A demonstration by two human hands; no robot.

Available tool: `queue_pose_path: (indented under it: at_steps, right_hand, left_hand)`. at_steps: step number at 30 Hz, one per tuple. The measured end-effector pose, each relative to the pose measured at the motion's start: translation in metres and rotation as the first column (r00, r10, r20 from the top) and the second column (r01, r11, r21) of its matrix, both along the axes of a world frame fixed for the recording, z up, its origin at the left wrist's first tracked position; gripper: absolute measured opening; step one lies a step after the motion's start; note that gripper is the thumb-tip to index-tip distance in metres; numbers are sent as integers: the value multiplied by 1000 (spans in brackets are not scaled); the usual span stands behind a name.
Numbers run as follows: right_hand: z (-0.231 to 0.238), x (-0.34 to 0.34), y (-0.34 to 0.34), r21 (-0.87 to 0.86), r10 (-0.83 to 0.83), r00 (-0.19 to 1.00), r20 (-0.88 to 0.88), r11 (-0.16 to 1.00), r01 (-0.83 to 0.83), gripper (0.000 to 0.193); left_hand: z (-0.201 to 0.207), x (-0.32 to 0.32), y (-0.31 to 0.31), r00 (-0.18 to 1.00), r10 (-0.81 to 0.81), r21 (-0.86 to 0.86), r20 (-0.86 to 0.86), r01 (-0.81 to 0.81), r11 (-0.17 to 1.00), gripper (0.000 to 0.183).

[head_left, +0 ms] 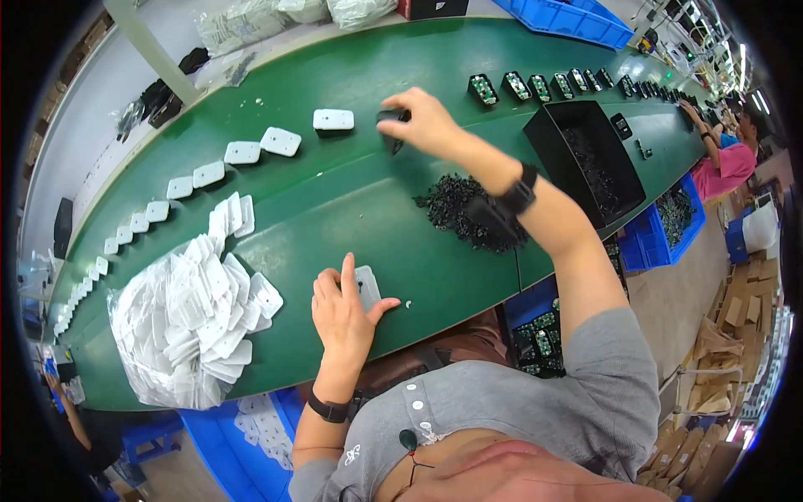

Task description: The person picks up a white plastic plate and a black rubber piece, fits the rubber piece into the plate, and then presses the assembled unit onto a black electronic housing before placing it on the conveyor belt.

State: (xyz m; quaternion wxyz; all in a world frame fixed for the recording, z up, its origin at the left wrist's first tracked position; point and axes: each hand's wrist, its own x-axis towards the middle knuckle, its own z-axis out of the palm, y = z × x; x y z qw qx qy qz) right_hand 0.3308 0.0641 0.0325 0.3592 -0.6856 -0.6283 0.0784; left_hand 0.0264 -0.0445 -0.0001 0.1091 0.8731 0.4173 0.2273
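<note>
At the middle of the green table, my right hand (422, 124) is closed around a small black plastic housing (391, 115), its fingers covering part of it. Nearer to me, my left hand (343, 318) lies with fingers stretched and thumb spread, next to a white plastic cover (367, 287). The hand overlaps that cover's left side; whether it presses on it I cannot tell. A white-topped unit (334, 120) stands just left of my right hand. Below that hand is a heap of small black parts (456, 205).
A bag of white covers (180, 322) spills over the left. White-topped units (209, 174) line the left edge. Black housings with circuit boards (517, 85) run along the far right. A black box (544, 138) holds small parts; a blue bin (648, 243) hangs beside the edge. Co-workers sit at both ends.
</note>
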Motion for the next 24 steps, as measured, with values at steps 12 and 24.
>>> queue_pose_path:
  at_steps: [12,24]
  right_hand:
    - [-4,-115,-196,4,264,956,126,964,-267,48]
    - [-11,-148,-179,73,365,928,-73,930,-360,52]
  left_hand:
    - [0,-60,-2,998,51,42,-21,-50,998,61]
    - [-20,-52,4,876,-150,-43,459,191,981,58]
